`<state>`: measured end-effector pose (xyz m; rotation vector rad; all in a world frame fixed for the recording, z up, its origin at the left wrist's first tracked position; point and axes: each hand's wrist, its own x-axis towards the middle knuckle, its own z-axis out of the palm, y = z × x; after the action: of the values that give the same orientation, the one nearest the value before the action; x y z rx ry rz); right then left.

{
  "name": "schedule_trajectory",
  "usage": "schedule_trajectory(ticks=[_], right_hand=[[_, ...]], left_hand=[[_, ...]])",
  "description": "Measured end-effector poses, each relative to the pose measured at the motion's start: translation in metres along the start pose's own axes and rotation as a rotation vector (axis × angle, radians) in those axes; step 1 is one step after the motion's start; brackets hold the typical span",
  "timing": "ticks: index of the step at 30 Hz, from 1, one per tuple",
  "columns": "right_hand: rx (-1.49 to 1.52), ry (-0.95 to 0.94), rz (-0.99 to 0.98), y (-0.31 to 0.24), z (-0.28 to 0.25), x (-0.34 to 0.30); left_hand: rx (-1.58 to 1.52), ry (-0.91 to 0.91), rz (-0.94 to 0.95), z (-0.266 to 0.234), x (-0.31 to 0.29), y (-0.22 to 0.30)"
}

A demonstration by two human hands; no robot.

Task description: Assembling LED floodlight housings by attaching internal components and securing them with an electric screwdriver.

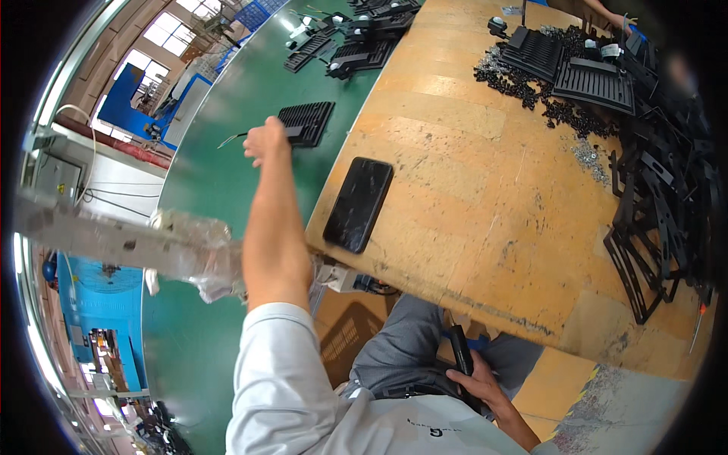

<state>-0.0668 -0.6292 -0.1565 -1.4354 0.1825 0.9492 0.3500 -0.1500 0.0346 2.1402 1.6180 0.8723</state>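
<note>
My left hand (pixel 267 142) reaches over the green belt with its fingers curled at the near-left end of a black finned lamp housing (pixel 307 123). Thin wires (pixel 230 140) stick out to the left of that hand. The hand covers the end of the housing it grips. Low by my lap, my right hand (pixel 480 381) is wrapped around a black stick-shaped tool (pixel 461 350) that points upward; its exact kind does not show. A black smartphone (pixel 359 205) lies on the wooden table (pixel 455 227), between my two hands.
More finned housings (pixel 360 54) lie farther along the green belt (pixel 205 171). Black screws (pixel 523 89), silver hardware (pixel 590 161), two housings (pixel 595 82) and piled black brackets (pixel 660 205) cover the table's right side. A plastic-wrapped bar (pixel 129 239) crosses the left. Another person's hand (pixel 620 20) shows far right.
</note>
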Motion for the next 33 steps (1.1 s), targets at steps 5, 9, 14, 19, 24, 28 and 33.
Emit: schedule_trajectory(ticks=[5, 9, 14, 19, 24, 28, 33], right_hand=[[-0.152, 0.063, -0.061, 0.025, -0.02, 0.021], [0.04, 0.124, -0.048, -0.013, -0.02, 0.019], [0.072, 0.074, 0.013, -0.011, -0.025, 0.023], [-0.317, 0.228, -0.234, 0.019, -0.024, 0.023], [-0.214, 0.164, -0.099, -0.003, -0.015, -0.02], [-0.199, 0.219, -0.121, 0.018, -0.014, -0.055], [-0.146, 0.273, -0.099, 0.028, -0.011, -0.086]], left_hand=[[-0.491, -0.421, -0.112, 0.048, 0.107, -0.03], [-0.516, -0.392, -0.167, 0.055, 0.13, -0.038], [-0.373, -0.367, 0.267, 0.077, 0.17, -0.016], [-0.167, -0.175, 0.862, 0.021, 0.06, 0.104], [-0.187, 0.157, 1.537, -0.088, -0.064, 0.171], [-0.426, 0.036, 1.632, -0.143, -0.165, 0.17], [-0.822, -0.764, 1.438, -0.139, -0.251, 0.125]])
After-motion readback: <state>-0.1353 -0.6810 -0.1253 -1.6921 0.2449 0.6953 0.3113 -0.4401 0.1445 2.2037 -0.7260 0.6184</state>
